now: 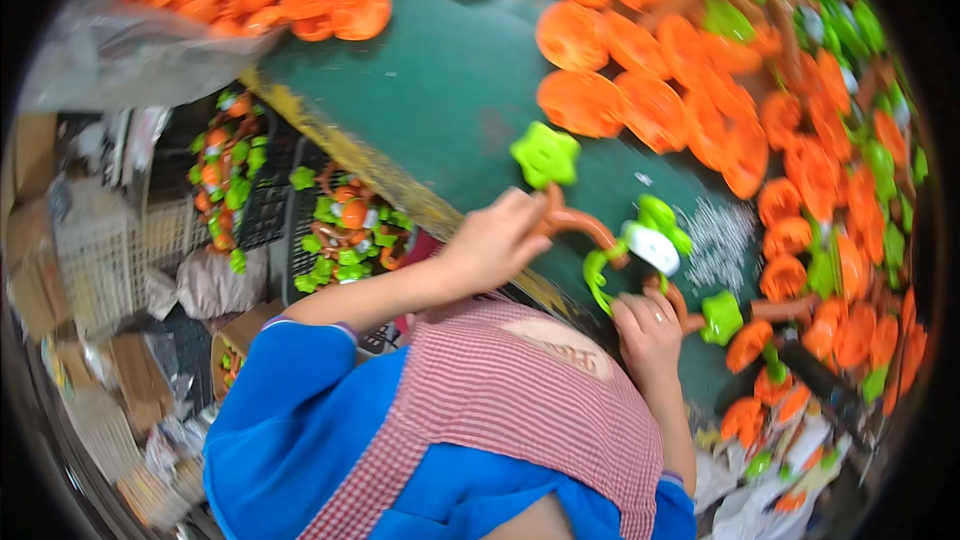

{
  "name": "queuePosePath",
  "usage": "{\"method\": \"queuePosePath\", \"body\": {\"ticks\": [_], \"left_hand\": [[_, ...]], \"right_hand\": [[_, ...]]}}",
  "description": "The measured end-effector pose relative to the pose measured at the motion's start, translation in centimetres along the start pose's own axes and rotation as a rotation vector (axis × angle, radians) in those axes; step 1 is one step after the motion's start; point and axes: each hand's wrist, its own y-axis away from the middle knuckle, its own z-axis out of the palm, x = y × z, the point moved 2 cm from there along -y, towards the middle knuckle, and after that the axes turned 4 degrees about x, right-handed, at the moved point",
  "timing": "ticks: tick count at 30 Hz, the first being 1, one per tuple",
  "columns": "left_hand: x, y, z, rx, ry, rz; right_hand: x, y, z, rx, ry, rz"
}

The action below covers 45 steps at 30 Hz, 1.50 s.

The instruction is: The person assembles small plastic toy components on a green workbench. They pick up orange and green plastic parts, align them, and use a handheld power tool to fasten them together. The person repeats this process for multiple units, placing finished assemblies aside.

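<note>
Over the near edge of the table, my left hand point(495, 242) is closed round a brown curved plastic piece point(585, 223). A bright green star-shaped part point(546, 154) sits at the far end of that side. My right hand point(648, 328) pinches a second brown curved piece point(684, 308), with another green star point(721, 317) beside it to the right. Between the hands is a green-and-white plastic part point(652, 246) with a thin green loop point(596, 278). Whether the brown pieces join it is hard to see.
Orange shell-shaped parts point(580, 103) lie in rows across the green table point(430, 70), with mixed green and brown parts heaped at right. Small screws point(718, 240) form a pile near my right hand. Crates of finished-looking coloured pieces point(350, 230) stand below the yellow table edge point(375, 168).
</note>
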Motion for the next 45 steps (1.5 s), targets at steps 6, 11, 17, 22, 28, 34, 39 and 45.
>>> {"method": "queuePosePath", "body": {"ticks": [6,11,17,22,28,34,39,45], "left_hand": [[-2.2,-4.3,-7.6,0.321,-0.440,0.371],[-13.3,-10.2,-16.2,0.783,-1.081,-0.009],[-3.3,-10.6,-13.2,0.757,-0.513,0.701],[6.0,-3.9,-1.8,0.202,-0.312,1.444],[6.2,-4.4,1.5,0.157,-0.043,0.764],[6.1,-8.1,4.0,-0.550,-0.021,-0.056],[5.8,-9.6,4.9,-0.658,0.178,-0.115],[6.2,-11.7,2.7,-0.755,0.653,-0.389]], "right_hand": [[-0.3,-0.3,0.6,0.037,-0.011,0.031],[-1.0,-0.9,0.3,0.067,-0.015,0.040],[-0.3,1.3,-1.1,0.306,-0.214,0.057],[-1.4,-2.4,-1.3,0.505,-1.370,0.931],[0.5,3.5,-0.5,0.920,-1.095,1.100],[1.8,5.8,1.4,1.025,-1.108,1.085],[2.0,5.5,0.6,0.773,-1.206,1.016],[-1.0,3.5,-1.1,-0.126,-1.254,0.968]]}}
